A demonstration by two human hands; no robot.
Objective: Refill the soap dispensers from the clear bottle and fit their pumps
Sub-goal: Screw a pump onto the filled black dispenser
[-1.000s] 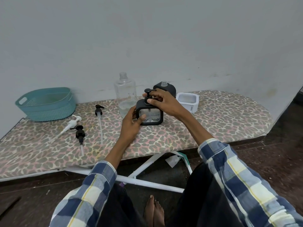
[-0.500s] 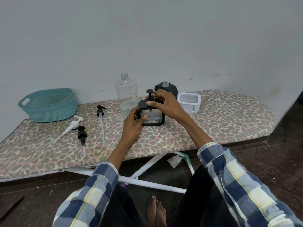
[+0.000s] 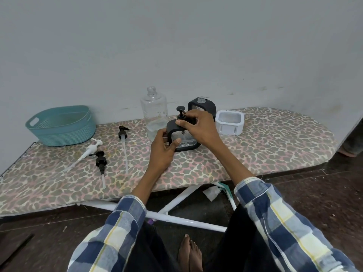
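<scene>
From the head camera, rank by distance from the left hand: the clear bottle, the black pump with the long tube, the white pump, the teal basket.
From the left hand, nearest first:
1. Clear plastic bottle, just behind the hand.
2. Black pump with the long clear tube, lying to its left.
3. White plastic pump, farther left.
4. Teal woven plastic basket, far left by the wall.

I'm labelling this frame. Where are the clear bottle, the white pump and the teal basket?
clear bottle [image 3: 154,110]: head view, upper body.
white pump [image 3: 92,148]: head view, collar by the head.
teal basket [image 3: 64,132]: head view, front wall.
</scene>
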